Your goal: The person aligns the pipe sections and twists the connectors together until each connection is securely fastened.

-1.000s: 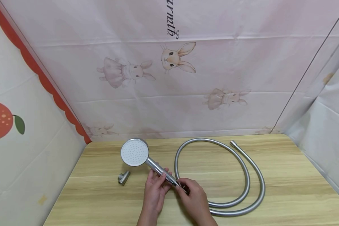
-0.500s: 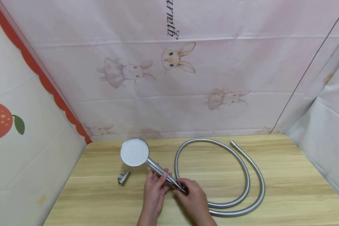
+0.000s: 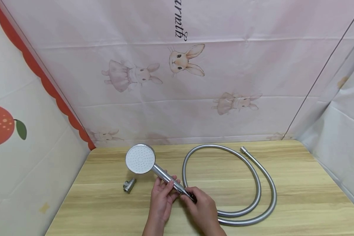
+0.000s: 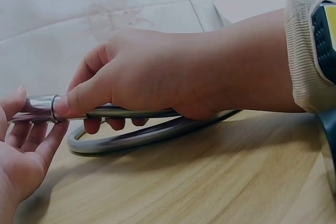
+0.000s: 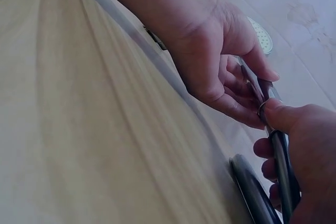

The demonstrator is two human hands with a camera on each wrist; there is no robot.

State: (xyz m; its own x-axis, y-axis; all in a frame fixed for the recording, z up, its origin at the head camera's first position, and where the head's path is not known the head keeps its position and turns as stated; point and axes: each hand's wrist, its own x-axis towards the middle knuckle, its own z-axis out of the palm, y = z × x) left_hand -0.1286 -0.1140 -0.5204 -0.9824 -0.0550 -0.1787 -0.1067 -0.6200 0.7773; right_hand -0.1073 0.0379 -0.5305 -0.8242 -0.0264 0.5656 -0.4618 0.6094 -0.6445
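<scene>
A chrome shower head [image 3: 140,159] with a white nozzle face slants over the table, face up. My left hand [image 3: 163,199] holds its handle [image 3: 162,173] between thumb and fingers. At the handle's lower end, my right hand [image 3: 203,206] pinches the end of a grey shower hose [image 3: 258,186]. In the left wrist view, the right thumb and fingers grip right at the joint, where the hose end meets the handle [image 4: 37,106]. Whether the threads are engaged is hidden. The rest of the hose loops on the table, its free end [image 3: 243,149] at the back right.
A small chrome angled fitting [image 3: 129,186] lies on the wooden table [image 3: 100,209], left of my left hand. Fabric-covered walls [image 3: 180,121] with rabbit prints stand behind the table and at both sides.
The right hand's fingers shift slightly around the joint between the hose and the handle. The left hand, the shower head and the looped hose stay almost where they were.
</scene>
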